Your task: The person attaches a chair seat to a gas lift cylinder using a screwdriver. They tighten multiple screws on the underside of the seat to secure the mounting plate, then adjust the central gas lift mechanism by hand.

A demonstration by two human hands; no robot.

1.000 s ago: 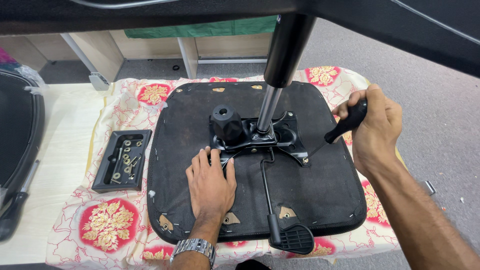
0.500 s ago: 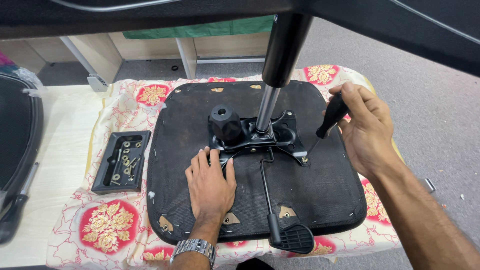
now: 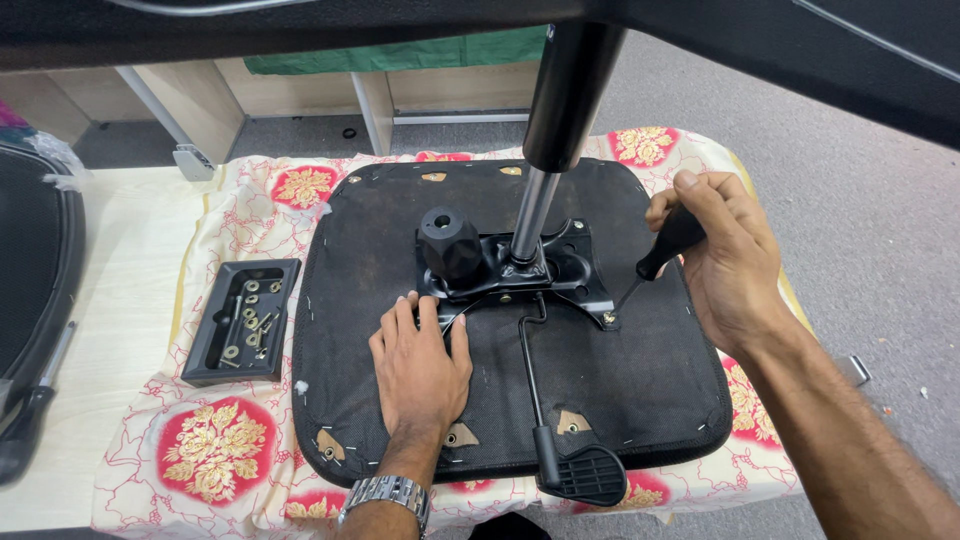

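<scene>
Gas column (image 3: pixel 560 130): its upper end runs behind a dark blurred bar (image 3: pixel 300 25) across the top edge; what it joins cannot be told.
Screwdriver (image 3: pixel 655 258): the handle is mostly wrapped by the right hand (image 3: pixel 730 260); the tip at the bracket (image 3: pixel 520 268) corner is too small to tell how it sits in the screw.
Left hand (image 3: pixel 420 365): palm down, it hides the seat board (image 3: pixel 640 380) under it; the forearm is cut off by the bottom edge.
Tray (image 3: pixel 240 320): small screws and washers inside, too small to count.
Chair back (image 3: pixel 35 270): cut off by the left edge.
Cloth (image 3: pixel 215 450): the front hem is cut off by the bottom edge.
</scene>
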